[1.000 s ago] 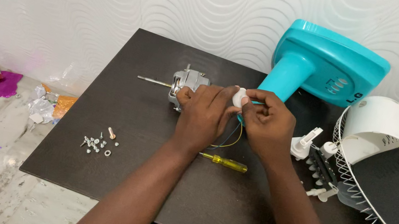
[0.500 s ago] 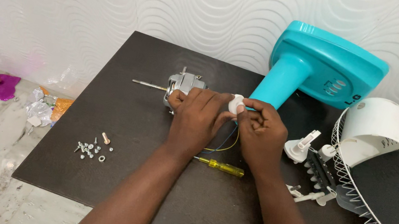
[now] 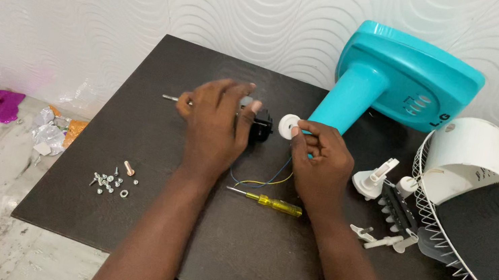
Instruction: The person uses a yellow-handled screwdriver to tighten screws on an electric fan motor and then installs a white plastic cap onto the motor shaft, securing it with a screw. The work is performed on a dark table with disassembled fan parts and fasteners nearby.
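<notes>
Apart now, my left hand [image 3: 217, 124] grasps the motor [image 3: 259, 124] while my right hand [image 3: 320, 163] pinches the freed white disc [image 3: 289, 126] mid-frame.

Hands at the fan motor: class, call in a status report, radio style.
Left hand gripping the motor on the table. Right hand pinching a small white disc. Yellow screwdriver lying between the wrists, untouched.

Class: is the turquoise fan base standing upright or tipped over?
Tipped over. The turquoise fan base lies on the table, its flat foot facing sideways.
</notes>
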